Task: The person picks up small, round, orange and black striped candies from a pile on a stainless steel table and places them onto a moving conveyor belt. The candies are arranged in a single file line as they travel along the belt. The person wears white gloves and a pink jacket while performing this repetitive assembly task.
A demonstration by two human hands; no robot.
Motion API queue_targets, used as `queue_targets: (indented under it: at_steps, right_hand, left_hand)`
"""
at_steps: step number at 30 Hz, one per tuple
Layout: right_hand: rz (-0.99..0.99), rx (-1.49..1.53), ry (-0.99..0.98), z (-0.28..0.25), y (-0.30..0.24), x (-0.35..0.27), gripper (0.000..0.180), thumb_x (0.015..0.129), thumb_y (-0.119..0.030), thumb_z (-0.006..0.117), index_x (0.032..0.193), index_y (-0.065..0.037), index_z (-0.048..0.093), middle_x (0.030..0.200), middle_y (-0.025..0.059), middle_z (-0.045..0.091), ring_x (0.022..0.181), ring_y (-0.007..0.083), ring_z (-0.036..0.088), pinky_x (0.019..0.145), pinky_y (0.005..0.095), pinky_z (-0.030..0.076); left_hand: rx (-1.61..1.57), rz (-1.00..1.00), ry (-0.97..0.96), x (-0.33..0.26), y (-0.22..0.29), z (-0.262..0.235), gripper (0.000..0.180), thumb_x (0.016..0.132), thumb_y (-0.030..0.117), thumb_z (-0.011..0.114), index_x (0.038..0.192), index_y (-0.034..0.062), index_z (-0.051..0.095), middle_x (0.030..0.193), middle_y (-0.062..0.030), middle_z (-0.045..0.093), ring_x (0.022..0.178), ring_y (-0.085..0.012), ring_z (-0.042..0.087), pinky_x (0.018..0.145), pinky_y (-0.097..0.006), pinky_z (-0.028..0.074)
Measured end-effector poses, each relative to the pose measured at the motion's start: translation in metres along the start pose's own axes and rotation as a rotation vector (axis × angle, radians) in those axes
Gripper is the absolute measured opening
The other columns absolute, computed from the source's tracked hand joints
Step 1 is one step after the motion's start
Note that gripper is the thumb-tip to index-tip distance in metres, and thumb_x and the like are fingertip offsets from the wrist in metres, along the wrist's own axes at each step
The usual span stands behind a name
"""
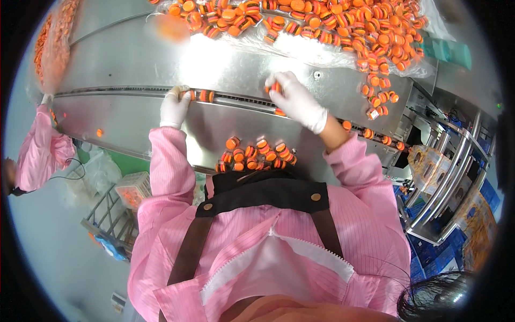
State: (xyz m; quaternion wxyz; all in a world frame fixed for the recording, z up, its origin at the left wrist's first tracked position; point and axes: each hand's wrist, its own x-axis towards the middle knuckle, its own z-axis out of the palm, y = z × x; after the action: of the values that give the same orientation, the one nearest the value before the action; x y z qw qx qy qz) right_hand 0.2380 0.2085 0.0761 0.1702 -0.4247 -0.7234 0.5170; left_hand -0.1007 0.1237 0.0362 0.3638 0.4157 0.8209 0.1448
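Note:
A narrow conveyor channel [244,101] runs across the steel table. On it, my gloved left hand [174,108] closes its thumb and fingers at the end of a short row of orange burger-shaped candies [206,96]. To the right, my gloved right hand [296,103] pinches another burger-shaped candy [274,87] just above the channel. One more burger-shaped candy [280,112] sits in the channel under that hand, partly covered. Farther right, several spaced burger-shaped candies [368,133] lie along the channel.
A large heap of burger-shaped candies [332,21] lies on clear plastic at the far side. A smaller pile [255,155] rests by my apron. Metal rollers with printed film [429,169] stand at right. A co-worker's pink sleeve [45,142] and a candy-filled bag [56,45] are at left.

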Motion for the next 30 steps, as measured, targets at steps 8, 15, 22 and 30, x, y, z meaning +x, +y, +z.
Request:
queue_targets:
  at_steps: [8,15,22,30]
  right_hand:
    - [0.188,-0.413,0.035,0.015,0.018,-0.058,0.021,0.082,-0.011,0.063,0.103,-0.008,0.059,0.102,0.0162,0.055,0.091,0.0351,0.060,0.078,0.0426,0.051]
    - [-0.027,-0.439,0.294,-0.013,-0.004,-0.013,0.031,0.081,-0.012,0.064,0.112,-0.011,0.058,0.109,0.0160,0.056,0.096,0.0344,0.061,0.081,0.0419,0.052]
    - [0.029,-0.853,0.137,-0.010,0.000,0.102,0.024,0.085,-0.011,0.057,0.109,-0.008,0.060,0.103,0.0154,0.062,0.092,0.0322,0.065,0.076,0.0443,0.053]
    - [0.212,-0.552,-0.074,-0.035,-0.005,0.106,0.027,0.086,-0.011,0.052,0.111,-0.003,0.058,0.107,0.0208,0.065,0.098,0.0367,0.065,0.080,0.0454,0.052]
  left_hand:
    - [0.273,0.669,0.308,0.021,0.117,0.016,0.039,0.079,0.025,0.074,0.112,0.0070,0.063,0.100,-0.0141,0.063,0.091,-0.0310,0.062,0.078,-0.040,0.051]
    - [0.672,0.865,0.296,0.072,0.189,0.045,0.032,0.084,0.030,0.066,0.112,0.0158,0.060,0.107,-0.0081,0.057,0.098,-0.0292,0.061,0.074,-0.042,0.054]
    - [0.792,0.829,0.230,0.078,0.197,0.062,0.019,0.087,0.017,0.058,0.104,0.0113,0.057,0.102,-0.0113,0.057,0.094,-0.0308,0.062,0.070,-0.044,0.055]
    - [0.273,0.758,0.323,0.039,0.169,0.016,0.020,0.080,0.018,0.068,0.087,0.0044,0.056,0.088,-0.0145,0.058,0.083,-0.0338,0.059,0.070,-0.042,0.048]
